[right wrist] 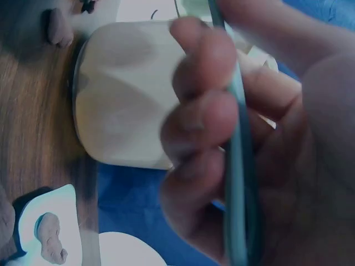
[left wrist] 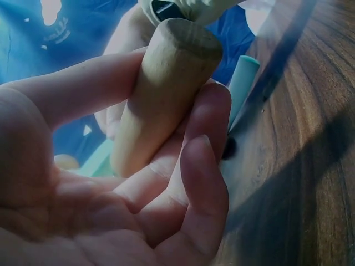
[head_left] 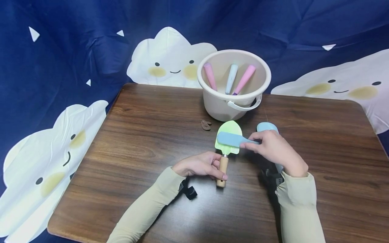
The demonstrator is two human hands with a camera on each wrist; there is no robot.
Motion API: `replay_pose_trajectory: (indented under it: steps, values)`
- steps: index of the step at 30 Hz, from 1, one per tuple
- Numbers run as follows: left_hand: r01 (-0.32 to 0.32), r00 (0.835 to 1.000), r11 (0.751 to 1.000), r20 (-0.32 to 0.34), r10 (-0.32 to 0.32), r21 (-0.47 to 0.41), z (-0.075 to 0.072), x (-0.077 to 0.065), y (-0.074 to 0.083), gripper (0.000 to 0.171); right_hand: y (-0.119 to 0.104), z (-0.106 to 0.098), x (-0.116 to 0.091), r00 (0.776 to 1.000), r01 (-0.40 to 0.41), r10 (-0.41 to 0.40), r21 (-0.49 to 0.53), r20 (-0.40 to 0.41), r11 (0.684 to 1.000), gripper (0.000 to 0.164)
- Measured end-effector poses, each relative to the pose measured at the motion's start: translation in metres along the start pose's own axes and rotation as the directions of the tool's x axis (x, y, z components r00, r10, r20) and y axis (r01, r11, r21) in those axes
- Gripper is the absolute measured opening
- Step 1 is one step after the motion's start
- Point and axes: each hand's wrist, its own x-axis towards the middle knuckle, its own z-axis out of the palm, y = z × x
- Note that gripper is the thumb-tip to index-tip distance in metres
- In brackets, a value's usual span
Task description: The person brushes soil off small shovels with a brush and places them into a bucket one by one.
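Observation:
In the head view my left hand [head_left: 202, 165] grips the wooden handle [head_left: 223, 168] of a green trowel [head_left: 228, 125], blade pointing away. The left wrist view shows the handle [left wrist: 172, 83] between thumb and curled fingers. My right hand [head_left: 275, 150] pinches a flat light blue paddle-shaped tool [head_left: 229, 139], which lies across the trowel's blade in view; contact cannot be told. In the right wrist view its thin edge [right wrist: 236, 183] runs along my curled fingers. Partly hidden behind that hand, a blue trowel [head_left: 266, 126] lies on the table; a brown lump [right wrist: 51, 238] is on it.
A pale bucket [head_left: 223, 108] stands at the table's back, its handle hanging in front. Two pink handles [head_left: 245, 79] and one light blue handle [head_left: 232, 77] lean inside. Small brown pieces [head_left: 205, 125] lie on the wooden table [head_left: 146, 135]. A blue cloud-patterned cloth [head_left: 76, 50] hangs behind.

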Motion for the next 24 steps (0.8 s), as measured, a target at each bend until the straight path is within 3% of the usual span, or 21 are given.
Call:
replay_pose_trajectory:
  steps: [6,9,13,16,19,22,24]
  values:
    - [0.006,1.000,1.000,-0.005,-0.006,0.007,0.000,0.000,-0.001,0.025,0.009,0.001,0.001,0.970,-0.099,0.077,-0.084,-0.230,0.992,0.033]
    - [0.009,1.000,1.000,-0.008,-0.009,0.009,0.001,0.000,0.000,0.019,0.012,-0.001,0.000,0.953,-0.124,0.093,-0.093,-0.289,0.988,0.037]
    - [0.011,1.000,1.000,-0.011,-0.011,-0.005,0.000,0.000,0.000,0.020,0.012,-0.004,-0.001,0.949,-0.076,0.051,-0.069,-0.311,0.995,0.035]
    - [0.009,1.000,1.000,-0.019,-0.010,-0.017,-0.001,0.000,0.000,0.024,0.010,-0.006,-0.004,0.968,-0.023,0.015,-0.031,-0.250,0.999,0.028]
    - [0.007,1.000,1.000,-0.025,-0.007,-0.020,-0.002,0.000,0.000,0.030,0.008,-0.007,-0.006,0.996,0.000,0.002,0.021,-0.090,1.000,0.024]
    - [0.005,1.000,1.000,-0.026,-0.005,-0.023,-0.003,0.000,0.000,0.035,0.005,-0.007,-0.008,0.999,-0.009,0.007,0.052,0.052,0.999,0.024]
    - [0.003,1.000,1.000,-0.025,-0.004,-0.021,-0.004,0.000,0.000,0.035,0.005,-0.007,-0.008,0.995,-0.014,0.009,0.051,0.096,0.999,0.026]
